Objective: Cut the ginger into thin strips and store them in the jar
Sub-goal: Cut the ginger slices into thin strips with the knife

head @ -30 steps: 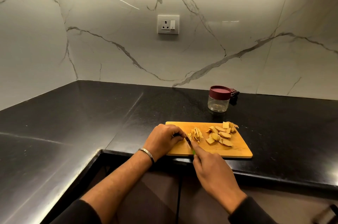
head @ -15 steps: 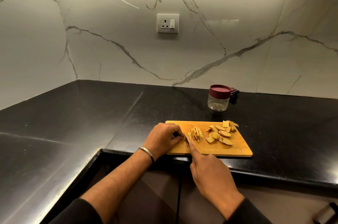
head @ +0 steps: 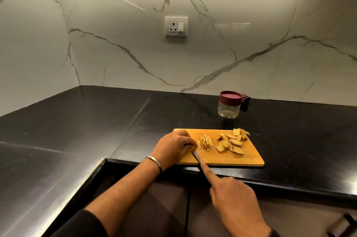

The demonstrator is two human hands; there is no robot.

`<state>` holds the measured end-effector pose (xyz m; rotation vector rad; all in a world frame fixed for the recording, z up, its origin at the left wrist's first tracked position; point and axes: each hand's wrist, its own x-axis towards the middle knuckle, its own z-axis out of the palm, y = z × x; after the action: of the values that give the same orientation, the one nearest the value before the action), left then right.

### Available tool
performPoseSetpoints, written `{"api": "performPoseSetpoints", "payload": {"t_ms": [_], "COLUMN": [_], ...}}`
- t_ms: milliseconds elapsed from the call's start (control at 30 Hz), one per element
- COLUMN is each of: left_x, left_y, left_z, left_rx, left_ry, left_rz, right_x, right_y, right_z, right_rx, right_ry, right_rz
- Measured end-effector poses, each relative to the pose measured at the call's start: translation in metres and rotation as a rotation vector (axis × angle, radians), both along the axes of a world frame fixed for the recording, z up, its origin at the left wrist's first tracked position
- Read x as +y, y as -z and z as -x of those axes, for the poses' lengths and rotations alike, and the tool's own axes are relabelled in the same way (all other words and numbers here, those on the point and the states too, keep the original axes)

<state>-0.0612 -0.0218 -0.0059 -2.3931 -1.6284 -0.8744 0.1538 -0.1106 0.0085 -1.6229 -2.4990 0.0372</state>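
- Two ginger heaps on the board (head: 249, 156): pale thin strips (head: 206, 143), thicker tan slices (head: 230, 143).
- Left hand (head: 172, 146) pinches ginger; right hand (head: 234, 196) grips knife (head: 197, 156).

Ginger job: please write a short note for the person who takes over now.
Left hand pins a ginger piece by the strips on the cutting board. Right hand grips the knife, index finger along its back.
Done: a small pile of strips.
Left: cut the ginger slices; open the lidded, apparently empty jar behind the board and fill it.
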Motion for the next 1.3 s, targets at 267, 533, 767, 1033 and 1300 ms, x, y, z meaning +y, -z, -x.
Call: {"api": "performPoseSetpoints", "payload": {"t_ms": [267, 533, 767, 1033, 1300], "left_x": [0.000, 0.000, 0.001, 0.000, -0.001], "left_y": [0.000, 0.001, 0.002, 0.001, 0.000], "left_z": [0.000, 0.000, 0.001, 0.000, -0.001], "left_rx": [-0.098, -0.166, -0.181, -0.205, -0.198], "left_ry": [0.034, 0.006, -0.023, -0.039, -0.031], "left_rz": [0.002, -0.022, -0.015, 0.002, 0.008], "right_x": [0.001, 0.004, 0.017, 0.020, 0.030], "right_y": [-0.006, -0.009, -0.010, -0.014, -0.008], "right_z": [-0.002, 0.004, 0.005, 0.007, 0.000], "right_rx": [0.065, 0.120, 0.167, 0.195, 0.192], "right_ry": [0.002, 0.031, -0.002, 0.007, 0.004], "right_rz": [-0.007, 0.015, -0.001, -0.029, -0.025]}}
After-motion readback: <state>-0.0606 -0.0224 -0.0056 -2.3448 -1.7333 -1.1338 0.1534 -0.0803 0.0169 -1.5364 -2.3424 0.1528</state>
